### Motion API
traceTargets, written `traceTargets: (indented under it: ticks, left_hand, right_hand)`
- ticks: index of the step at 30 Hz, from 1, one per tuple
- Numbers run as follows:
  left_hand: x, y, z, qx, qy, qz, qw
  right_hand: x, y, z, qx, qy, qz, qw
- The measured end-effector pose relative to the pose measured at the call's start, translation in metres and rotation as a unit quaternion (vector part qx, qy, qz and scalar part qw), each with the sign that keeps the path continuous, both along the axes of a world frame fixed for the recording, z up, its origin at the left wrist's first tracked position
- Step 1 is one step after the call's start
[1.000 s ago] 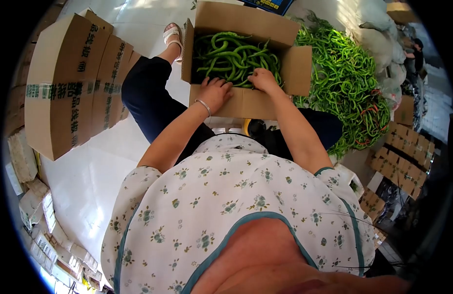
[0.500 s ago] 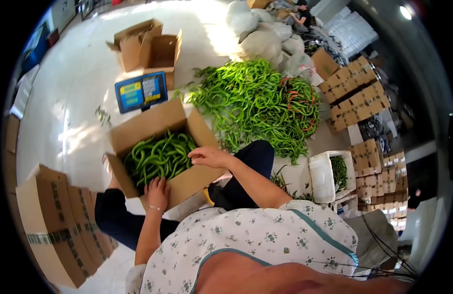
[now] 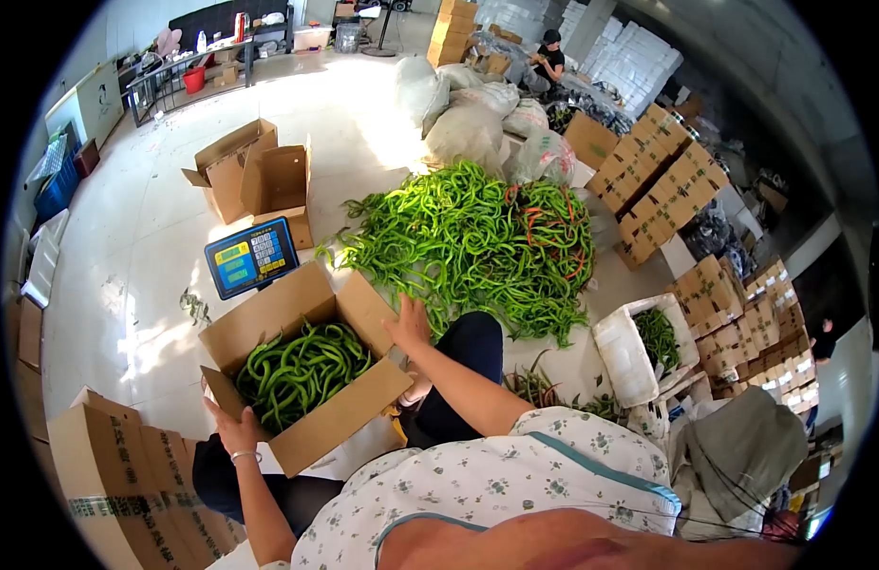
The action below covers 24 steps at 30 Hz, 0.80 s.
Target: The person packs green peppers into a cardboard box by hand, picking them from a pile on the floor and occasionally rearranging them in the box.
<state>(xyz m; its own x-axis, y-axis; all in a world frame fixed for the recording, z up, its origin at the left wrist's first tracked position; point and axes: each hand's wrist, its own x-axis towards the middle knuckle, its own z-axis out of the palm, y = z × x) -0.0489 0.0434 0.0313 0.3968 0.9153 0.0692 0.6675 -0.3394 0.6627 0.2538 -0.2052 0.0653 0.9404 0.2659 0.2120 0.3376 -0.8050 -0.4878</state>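
Note:
An open cardboard box [image 3: 340, 415] stands between my legs, its flaps spread outward. Long green chili peppers [image 3: 302, 370] lie loosely inside it. My left hand [image 3: 233, 429] is at the box's near left corner, against the left flap, thumb and fingers apart. On the other side, my right hand [image 3: 408, 325] rests at the right flap with its fingers spread. Behind the box stands a blue scale display [image 3: 252, 256] with a keypad. A big heap of green chili peppers [image 3: 468, 247], with some red ones among them, covers the floor beyond my right hand.
Two open cartons [image 3: 278, 185] stand behind the scale. Taped cartons [image 3: 126, 475] are at my left, more stacked cartons [image 3: 667, 190] at the right. A white foam box [image 3: 624, 356] holds peppers. Full sacks [image 3: 468, 128] lie behind the heap, near a seated person [image 3: 550, 62].
My left hand has left the box's near edge for its left corner. My right hand has moved from over the peppers to the right flap. The view has tilted up.

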Motion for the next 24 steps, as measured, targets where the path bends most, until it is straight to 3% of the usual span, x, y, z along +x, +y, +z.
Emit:
traceTargets:
  ticks: [1, 3, 5, 6, 9, 11, 12, 13, 14, 15, 16, 17, 18, 19, 20, 22, 24]
  left_hand:
    - [-0.004, 0.002, 0.000, -0.097, -0.006, -0.007, 0.995]
    - [-0.003, 0.015, -0.023, -0.040, 0.036, 0.024, 0.998]
    - [-0.010, 0.031, -0.034, 0.002, 0.009, 0.030, 0.999]
    - [-0.012, 0.038, -0.030, -0.030, 0.039, 0.027, 0.998]
    - [-0.017, 0.056, -0.018, -0.113, 0.131, 0.009, 0.985]
    - [-0.021, 0.063, -0.043, -0.044, 0.100, 0.016, 0.994]
    - [-0.027, 0.067, -0.066, -0.012, 0.092, 0.018, 0.996]
    - [-0.028, 0.083, -0.088, -0.060, 0.139, -0.037, 0.988]
    - [-0.030, 0.094, -0.116, 0.005, 0.227, -0.089, 0.970]
    - [-0.022, 0.076, -0.074, 0.125, 0.362, -0.216, 0.898]
    - [-0.021, 0.063, -0.067, 0.211, 0.315, -0.212, 0.901]
    - [-0.011, 0.059, -0.053, 0.162, 0.385, -0.220, 0.882]
    - [-0.010, 0.052, -0.042, 0.184, 0.366, -0.192, 0.892]
    - [-0.005, 0.052, -0.026, 0.113, 0.363, -0.163, 0.910]
    - [-0.013, 0.046, -0.010, 0.147, 0.276, -0.161, 0.936]
    - [-0.009, 0.041, 0.026, -0.134, 0.162, 0.022, 0.977]
    - [-0.009, 0.060, -0.031, -0.045, 0.178, -0.034, 0.982]
  right_hand:
    - [0.008, 0.001, -0.002, -0.034, 0.048, 0.012, 0.998]
    - [0.034, -0.002, -0.008, -0.103, 0.136, 0.037, 0.985]
    - [0.044, -0.006, -0.012, -0.036, 0.250, 0.073, 0.965]
    - [0.048, -0.006, -0.014, -0.003, 0.306, 0.091, 0.948]
    - [0.049, -0.006, -0.023, -0.023, 0.267, 0.151, 0.951]
    - [0.043, -0.005, -0.018, -0.018, 0.298, 0.143, 0.944]
    - [0.044, -0.003, -0.027, -0.053, 0.214, 0.155, 0.963]
    - [0.048, 0.000, -0.048, -0.089, 0.137, 0.172, 0.971]
    - [0.073, 0.006, -0.095, -0.167, 0.096, 0.204, 0.960]
    - [0.089, 0.003, -0.112, -0.208, 0.009, 0.278, 0.938]
    - [0.090, 0.006, -0.098, -0.254, -0.003, 0.304, 0.918]
    - [0.095, 0.008, -0.092, -0.271, -0.006, 0.305, 0.913]
    - [0.091, 0.010, -0.081, -0.253, 0.010, 0.287, 0.924]
    - [0.084, 0.013, -0.068, -0.218, 0.037, 0.255, 0.941]
    - [0.079, 0.014, -0.054, -0.167, 0.062, 0.225, 0.958]
    - [0.053, 0.012, -0.008, 0.016, 0.180, 0.235, 0.955]
    - [0.048, 0.014, -0.008, -0.056, 0.109, 0.232, 0.965]
